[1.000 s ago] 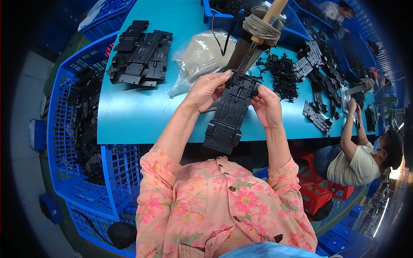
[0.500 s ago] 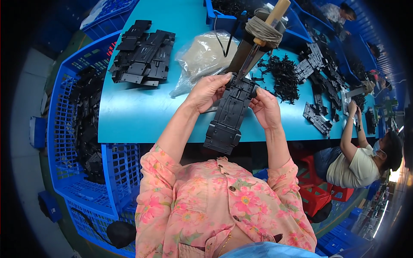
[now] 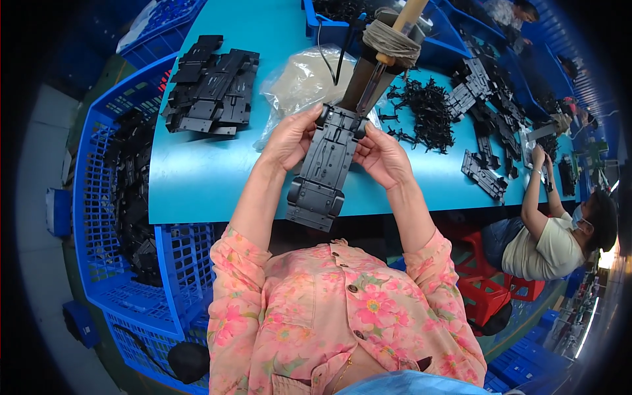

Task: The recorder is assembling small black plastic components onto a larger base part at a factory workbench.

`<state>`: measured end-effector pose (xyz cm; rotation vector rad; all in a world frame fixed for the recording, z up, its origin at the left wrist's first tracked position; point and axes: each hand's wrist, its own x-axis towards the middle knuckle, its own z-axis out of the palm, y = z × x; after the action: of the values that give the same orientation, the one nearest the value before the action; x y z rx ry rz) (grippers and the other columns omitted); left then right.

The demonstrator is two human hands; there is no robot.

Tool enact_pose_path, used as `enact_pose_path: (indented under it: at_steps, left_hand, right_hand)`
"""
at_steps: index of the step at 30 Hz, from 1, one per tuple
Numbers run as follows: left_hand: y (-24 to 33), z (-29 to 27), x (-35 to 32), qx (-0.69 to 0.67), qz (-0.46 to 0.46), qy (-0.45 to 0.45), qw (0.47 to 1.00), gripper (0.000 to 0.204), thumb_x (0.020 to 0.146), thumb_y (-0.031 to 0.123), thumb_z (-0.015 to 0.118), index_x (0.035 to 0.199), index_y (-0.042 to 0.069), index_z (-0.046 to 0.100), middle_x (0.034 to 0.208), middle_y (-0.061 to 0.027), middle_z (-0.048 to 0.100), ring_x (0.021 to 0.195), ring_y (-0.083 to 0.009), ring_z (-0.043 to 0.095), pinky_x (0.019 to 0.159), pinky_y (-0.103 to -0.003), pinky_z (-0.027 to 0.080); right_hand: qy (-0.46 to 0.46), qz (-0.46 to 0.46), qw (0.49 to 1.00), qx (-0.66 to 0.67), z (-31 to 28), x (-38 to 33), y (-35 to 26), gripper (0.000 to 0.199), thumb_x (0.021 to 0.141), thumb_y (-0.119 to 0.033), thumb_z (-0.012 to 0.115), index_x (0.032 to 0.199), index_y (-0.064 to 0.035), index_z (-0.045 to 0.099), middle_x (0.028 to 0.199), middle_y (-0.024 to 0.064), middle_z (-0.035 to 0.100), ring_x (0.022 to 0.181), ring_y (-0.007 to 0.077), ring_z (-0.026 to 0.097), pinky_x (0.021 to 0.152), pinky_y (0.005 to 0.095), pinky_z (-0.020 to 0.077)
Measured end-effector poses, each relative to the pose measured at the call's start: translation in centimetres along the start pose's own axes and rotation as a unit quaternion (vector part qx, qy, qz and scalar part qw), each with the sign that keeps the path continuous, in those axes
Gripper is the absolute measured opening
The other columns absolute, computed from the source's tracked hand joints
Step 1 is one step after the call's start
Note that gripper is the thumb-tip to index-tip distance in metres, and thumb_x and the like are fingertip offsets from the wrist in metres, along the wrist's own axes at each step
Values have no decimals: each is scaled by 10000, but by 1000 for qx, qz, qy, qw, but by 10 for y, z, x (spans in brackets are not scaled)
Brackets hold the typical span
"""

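Both my hands hold up a long black plastic chassis part (image 3: 324, 171) above the near edge of the turquoise table (image 3: 197, 178). My left hand (image 3: 291, 138) grips its upper left side and my right hand (image 3: 382, 157) grips its upper right side. The part's top end sits under a hanging powered screwdriver (image 3: 375, 62) wrapped with cord. A stack of similar black parts (image 3: 212, 85) lies at the table's far left. A pile of small black pieces (image 3: 424, 108) lies right of the tool.
A clear plastic bag (image 3: 299, 82) lies behind my hands. A blue crate (image 3: 118, 217) holding black parts stands to my left. More black parts (image 3: 490, 112) cover the table's right side, where another person (image 3: 553, 230) sits on a red stool (image 3: 487, 296).
The chassis part has stayed under the screwdriver in both hands; my fingers shifted slightly along its upper end.
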<state>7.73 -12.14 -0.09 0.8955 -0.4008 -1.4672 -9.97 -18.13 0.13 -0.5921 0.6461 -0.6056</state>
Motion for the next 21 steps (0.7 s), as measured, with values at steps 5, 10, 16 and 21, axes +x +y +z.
enact_pose_path:
  at_steps: [5, 10, 16, 21]
  left_hand:
    - [3, 4, 0, 3, 9, 18, 1000, 313, 795, 279, 599, 933, 2, 552, 802, -40, 581, 688, -79, 535, 621, -225, 473]
    - [4, 2, 3, -9, 4, 22, 1000, 303, 777, 267, 625, 921, 9, 555, 796, -28, 570, 685, -74, 519, 620, -219, 465]
    - [5, 2, 4, -12, 10, 35, 999, 300, 769, 260, 636, 928, 20, 552, 819, -27, 566, 709, -71, 515, 637, -212, 461]
    - [8, 8, 0, -14, 20, 33, 999, 289, 774, 252, 631, 927, 21, 549, 808, -20, 562, 702, -70, 514, 643, -207, 462]
  right_hand:
    - [12, -7, 1000, 8, 2, 0, 1, 237, 807, -237, 576, 949, -48, 552, 856, 66, 602, 777, 151, 559, 701, 307, 456]
    - [4, -24, 1000, -8, 12, -4, -3, 213, 805, -243, 586, 910, -61, 552, 800, 44, 592, 730, 131, 555, 675, 288, 459]
    - [14, -33, 999, -8, 19, -5, -5, 218, 794, -250, 602, 894, -62, 552, 788, 40, 589, 720, 130, 553, 662, 274, 455]
    - [14, -33, 999, -12, 18, -5, -5, 221, 793, -255, 603, 890, -62, 556, 791, 39, 589, 723, 129, 553, 666, 270, 453]
